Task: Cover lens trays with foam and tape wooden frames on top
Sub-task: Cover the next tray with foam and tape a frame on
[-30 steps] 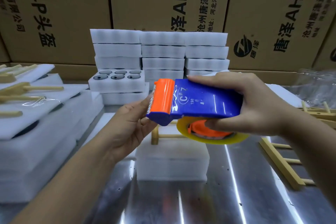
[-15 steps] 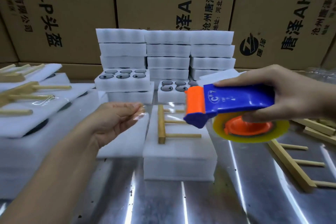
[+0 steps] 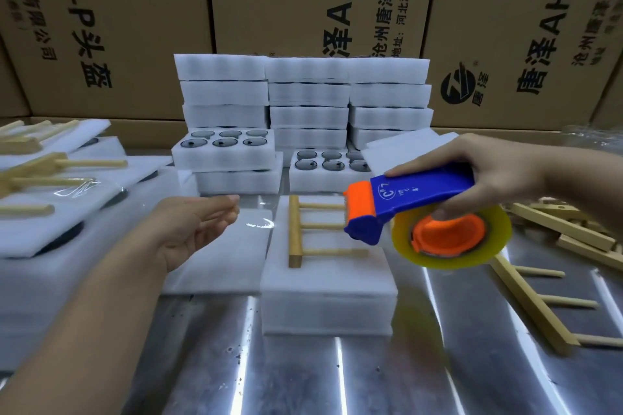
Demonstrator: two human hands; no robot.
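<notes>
1 right hand (image 3: 499,178) grips dispenser (image 3: 421,194) (over frame (image 3: 294,232) edge)

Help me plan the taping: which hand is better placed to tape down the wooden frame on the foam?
Right. The right hand grips the tape dispenser, its cutter end over the wooden frame; the left hand is off to the frame's left, without the tool.

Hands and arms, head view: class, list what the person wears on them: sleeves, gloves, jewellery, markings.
The left hand and right hand are bare: no gloves, rings or markings visible. The left forearm and right forearm are bare to the frame edge; no sleeve, watch or bracelet shows.
</notes>
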